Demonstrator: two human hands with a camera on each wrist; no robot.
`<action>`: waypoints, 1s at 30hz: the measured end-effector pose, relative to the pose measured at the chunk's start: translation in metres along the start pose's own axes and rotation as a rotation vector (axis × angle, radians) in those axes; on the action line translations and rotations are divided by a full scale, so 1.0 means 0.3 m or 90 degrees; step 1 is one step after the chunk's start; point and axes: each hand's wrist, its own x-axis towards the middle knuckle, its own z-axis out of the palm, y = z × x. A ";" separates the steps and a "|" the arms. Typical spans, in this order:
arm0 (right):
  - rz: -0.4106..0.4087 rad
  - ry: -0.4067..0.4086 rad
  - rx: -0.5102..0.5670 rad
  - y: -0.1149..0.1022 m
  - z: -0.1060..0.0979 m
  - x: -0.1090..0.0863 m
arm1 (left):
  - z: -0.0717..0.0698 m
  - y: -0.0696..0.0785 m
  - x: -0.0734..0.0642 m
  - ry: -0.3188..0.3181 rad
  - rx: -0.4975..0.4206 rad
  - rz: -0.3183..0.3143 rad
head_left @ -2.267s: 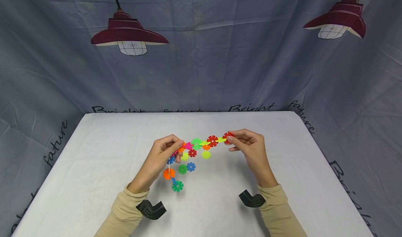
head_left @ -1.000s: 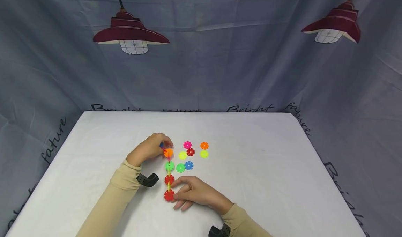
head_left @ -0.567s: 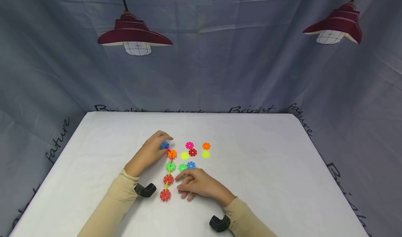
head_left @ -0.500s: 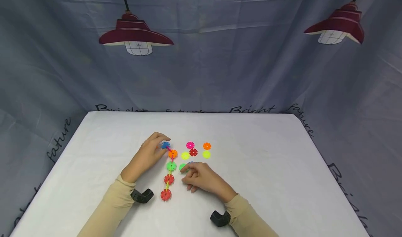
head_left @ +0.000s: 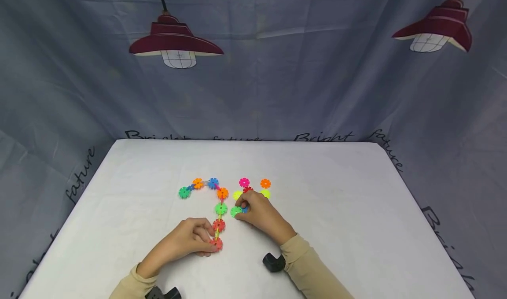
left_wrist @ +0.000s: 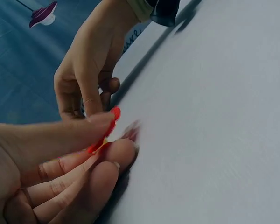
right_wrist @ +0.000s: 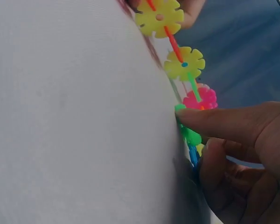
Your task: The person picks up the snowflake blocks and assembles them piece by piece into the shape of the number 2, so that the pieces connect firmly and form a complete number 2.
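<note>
The chain of plastic discs lies on the white table, running away from the person and then bending left at its far end. The left hand has its grip closed on the nearest piece, a red disc, pinched between thumb and fingers; the left wrist view shows the thumb laid over it. From there the chain passes through a second red disc, a green one, an orange disc, a blue disc and another orange one, ending at a darker green disc — with thinner-looking pieces set edge-on between them. Just right of the chain, the right hand has its thumb and bent fingers closed on a loose green disc, its grip pinching the piece near the table's surface. A loose blue disc sits right beside that one, partly hidden by the fingers. Beyond this hand lie a pink disc, a loose orange disc, two yellow discs and a dark red one, partly covered. A grey-blue curtain printed with red lamps hangs behind the table.
</note>
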 end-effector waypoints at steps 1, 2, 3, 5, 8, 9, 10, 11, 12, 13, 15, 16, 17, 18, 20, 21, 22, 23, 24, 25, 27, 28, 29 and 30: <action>0.003 -0.003 0.012 0.003 -0.004 -0.001 | 0.001 -0.003 0.007 -0.010 -0.016 0.000; 0.005 -0.006 0.028 0.006 -0.007 -0.002 | -0.001 -0.005 0.015 -0.018 -0.027 0.000; 0.005 -0.011 0.047 0.010 -0.010 -0.004 | -0.005 -0.006 0.024 -0.024 -0.036 0.002; -0.002 -0.025 0.091 0.017 -0.014 -0.004 | -0.021 -0.009 0.043 -0.033 -0.054 0.006; -0.020 -0.050 0.146 0.018 -0.014 -0.004 | -0.054 -0.014 0.069 -0.031 -0.063 0.010; -0.024 -0.061 0.161 0.016 -0.012 -0.004 | -0.064 -0.016 0.076 -0.029 -0.069 0.008; -0.027 -0.073 0.175 0.014 -0.010 -0.004 | -0.073 -0.018 0.083 -0.029 -0.073 0.006; -0.030 -0.083 0.184 0.010 -0.008 -0.005 | -0.080 -0.020 0.087 -0.027 -0.075 -0.001; -0.032 -0.092 0.189 0.006 -0.005 -0.007 | -0.086 -0.021 0.092 -0.025 -0.078 -0.006; -0.034 -0.100 0.193 0.003 -0.002 -0.008 | -0.089 -0.022 0.095 -0.023 -0.083 -0.010; -0.038 -0.111 0.195 -0.002 0.004 -0.009 | -0.091 -0.025 0.101 -0.020 -0.091 -0.019; -0.043 -0.114 0.194 -0.004 0.007 -0.010 | -0.091 -0.026 0.102 -0.016 -0.093 -0.022; -0.047 -0.116 0.193 -0.005 0.011 -0.010 | -0.090 -0.027 0.102 -0.012 -0.095 -0.024; -0.051 -0.118 0.191 -0.007 0.013 -0.010 | -0.088 -0.028 0.103 -0.007 -0.096 -0.025; -0.060 -0.118 0.185 -0.009 0.019 -0.011 | -0.086 -0.029 0.105 0.000 -0.098 -0.025; -0.065 -0.117 0.181 -0.010 0.021 -0.011 | -0.086 -0.030 0.106 0.003 -0.097 -0.024; -0.072 -0.113 0.172 -0.011 0.024 -0.011 | -0.086 -0.032 0.106 0.005 -0.095 -0.023; -0.081 -0.107 0.160 -0.011 0.027 -0.010 | -0.086 -0.033 0.107 0.006 -0.094 -0.021; -0.091 -0.100 0.146 -0.014 0.029 -0.011 | -0.086 -0.035 0.107 0.007 -0.093 -0.019; -0.102 -0.092 0.130 -0.016 0.032 -0.012 | -0.087 -0.036 0.107 0.008 -0.093 -0.017; -0.124 -0.074 0.096 -0.022 0.039 -0.013 | -0.087 -0.040 0.106 0.007 -0.095 -0.016; -0.134 -0.065 0.080 -0.024 0.043 -0.014 | -0.088 -0.041 0.105 0.008 -0.099 -0.017; -0.144 -0.056 0.065 -0.028 0.046 -0.015 | -0.089 -0.041 0.105 0.008 -0.101 -0.017; -0.151 -0.049 0.053 -0.032 0.048 -0.016 | -0.089 -0.041 0.105 0.009 -0.104 -0.018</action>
